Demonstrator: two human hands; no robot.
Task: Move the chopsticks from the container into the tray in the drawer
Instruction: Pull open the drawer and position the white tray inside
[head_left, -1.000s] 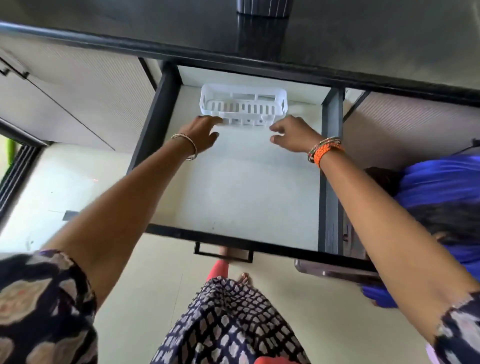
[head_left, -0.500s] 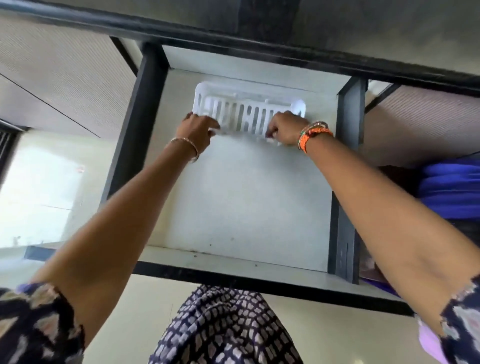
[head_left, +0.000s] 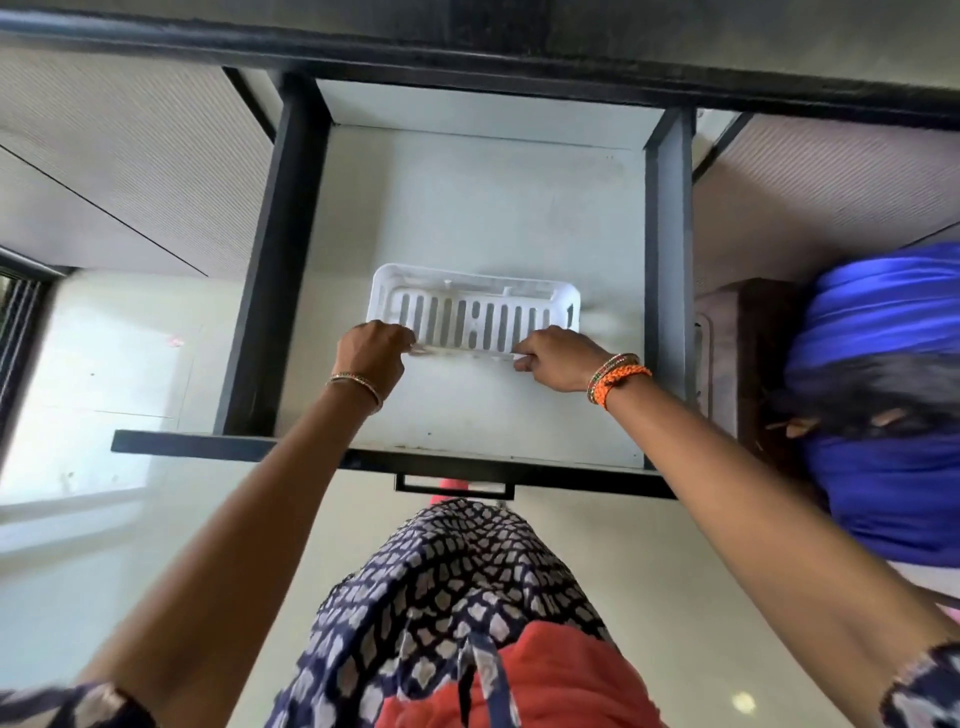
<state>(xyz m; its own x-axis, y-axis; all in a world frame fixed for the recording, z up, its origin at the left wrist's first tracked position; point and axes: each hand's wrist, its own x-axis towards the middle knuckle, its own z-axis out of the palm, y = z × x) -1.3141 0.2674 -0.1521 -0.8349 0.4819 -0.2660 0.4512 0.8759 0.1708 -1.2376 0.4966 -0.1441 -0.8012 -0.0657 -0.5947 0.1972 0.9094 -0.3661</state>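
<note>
Both grips are clenched on the near long edge of the white slotted tray (head_left: 470, 306): the left hand (head_left: 371, 351) pinches it near the left corner, and the right hand (head_left: 558, 358) pinches it toward the right end, fingers curled over the rim. That near edge is blurred, so how far the fingers wrap under it cannot be told. The tray sits on the pale floor of the open drawer (head_left: 467, 208), roughly in the middle of it, its long side running left to right, with bare drawer floor beyond it up to the back wall. Nothing lies in the tray; its slots show the drawer floor through them. No chopsticks and no container are in view. A thin bangle (head_left: 358, 387) circles the left wrist, and an orange braided band (head_left: 618, 382) with bangles beside it circles the right. The drawer's dark front edge carries a black handle (head_left: 451, 486), just above the person's patterned dress (head_left: 457, 597). To the right, beside the drawer, is a blue cloth (head_left: 878, 426).
</note>
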